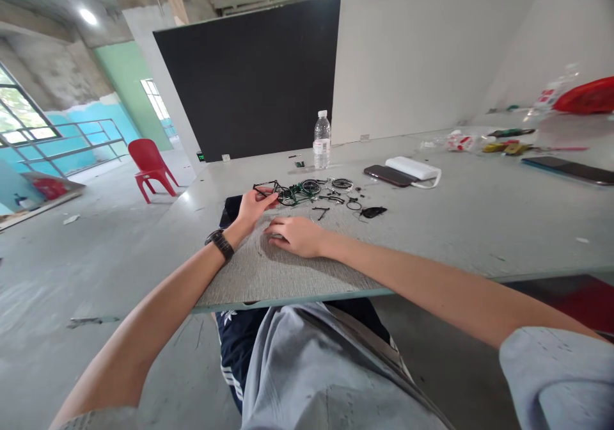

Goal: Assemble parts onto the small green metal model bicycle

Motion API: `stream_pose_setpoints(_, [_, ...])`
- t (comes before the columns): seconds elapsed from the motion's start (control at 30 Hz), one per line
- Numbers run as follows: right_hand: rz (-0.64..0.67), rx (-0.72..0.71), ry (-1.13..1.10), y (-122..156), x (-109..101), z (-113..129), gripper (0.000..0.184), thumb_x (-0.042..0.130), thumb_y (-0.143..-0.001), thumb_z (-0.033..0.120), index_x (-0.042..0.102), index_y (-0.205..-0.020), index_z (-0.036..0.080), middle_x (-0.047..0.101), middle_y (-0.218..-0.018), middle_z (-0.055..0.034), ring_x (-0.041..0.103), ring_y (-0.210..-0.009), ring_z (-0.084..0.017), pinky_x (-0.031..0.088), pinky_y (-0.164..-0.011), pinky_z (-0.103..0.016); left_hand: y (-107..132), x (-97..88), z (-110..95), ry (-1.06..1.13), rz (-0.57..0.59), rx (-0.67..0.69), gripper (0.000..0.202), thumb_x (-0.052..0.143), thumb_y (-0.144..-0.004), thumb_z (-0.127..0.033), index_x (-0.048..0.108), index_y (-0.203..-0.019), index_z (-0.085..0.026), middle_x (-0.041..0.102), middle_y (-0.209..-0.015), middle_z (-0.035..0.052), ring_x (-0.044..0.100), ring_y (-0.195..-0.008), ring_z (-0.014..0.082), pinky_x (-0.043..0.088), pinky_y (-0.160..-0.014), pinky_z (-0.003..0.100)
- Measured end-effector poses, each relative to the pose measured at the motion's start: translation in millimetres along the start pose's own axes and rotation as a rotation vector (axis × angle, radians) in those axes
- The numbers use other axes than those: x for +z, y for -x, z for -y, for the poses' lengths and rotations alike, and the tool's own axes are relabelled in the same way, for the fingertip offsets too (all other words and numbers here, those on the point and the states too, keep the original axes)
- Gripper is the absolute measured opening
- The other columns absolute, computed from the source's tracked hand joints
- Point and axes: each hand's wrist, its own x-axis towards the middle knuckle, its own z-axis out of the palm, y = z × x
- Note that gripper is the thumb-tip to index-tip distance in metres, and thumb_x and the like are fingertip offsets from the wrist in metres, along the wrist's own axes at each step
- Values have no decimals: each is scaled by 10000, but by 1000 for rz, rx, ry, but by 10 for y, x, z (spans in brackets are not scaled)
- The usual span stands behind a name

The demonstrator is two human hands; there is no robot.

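My left hand (254,208), with a dark watch at its wrist, is closed on a small black model bicycle frame (267,183), pinched between thumb and fingers just above the table. Right beside it lies a green model bicycle (301,194) with black wheels, partly behind the fingertips. My right hand (297,235) rests palm down on the table, fingers loosely bent and holding nothing. Ahead of it is a small black bicycle part (321,212). Further right lie a loose wheel (342,183), a thin black ring (354,205) and a small black piece (373,212).
A water bottle (322,141) stands behind the parts. To the right are a dark phone (389,175), a white power bank (413,168) and another phone (570,169). A dark flat object (230,211) lies by my left wrist. The table's front edge (297,301) is close to me.
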Motion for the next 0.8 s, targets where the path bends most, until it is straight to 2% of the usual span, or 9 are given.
stream_pose_setpoints(0.2, [-49,-66,-61,-24,-67,29,310,521,-1065,326,745,-1254,224,727,-1245,-94,693,-1025,-240,516,-825,-355,-13,-23,15,44,-1,12,264,866,-766,-253,677,-911,-141,733,-799,31,720,-739,168,586,-836,361])
stream_pose_setpoints(0.33, [-227,41,-132,-21,-262,-138,287,524,-1038,251,757,-1196,196,736,-1191,-114,690,-989,-237,509,-844,-370,-58,-61,24,89,-47,20,263,846,-791,-239,660,-944,-135,740,-824,38,724,-756,159,587,-861,359])
stream_pose_setpoints(0.47, [-321,187,-113,62,-473,-391,265,540,-1020,274,774,-1103,181,757,-1085,-112,683,-894,-233,492,-793,-372,-97,-100,30,108,-98,8,249,823,-816,-200,640,-971,-133,730,-810,29,725,-749,148,593,-890,369])
stream_pose_setpoints(0.57, [-256,258,-132,115,-525,-497,249,560,-1001,291,777,-1061,187,778,-1049,-102,691,-872,-234,490,-770,-370,-91,-109,21,96,-100,9,221,810,-834,-201,639,-957,-135,733,-829,37,729,-752,152,597,-894,375])
stream_pose_setpoints(0.7, [-110,249,-204,103,-483,-523,230,574,-988,276,779,-1064,204,788,-1087,-97,714,-915,-233,502,-796,-366,-62,-94,-3,78,-95,18,218,810,-834,-214,645,-955,-139,736,-859,44,730,-745,161,607,-844,363])
stream_pose_setpoints(0.8, [-44,254,-156,88,-472,-548,209,594,-986,286,787,-1035,222,793,-1050,-88,713,-880,-229,489,-767,-357,-52,-79,-8,61,-98,17,239,825,-819,-236,650,-952,-145,734,-858,39,720,-736,154,606,-805,341])
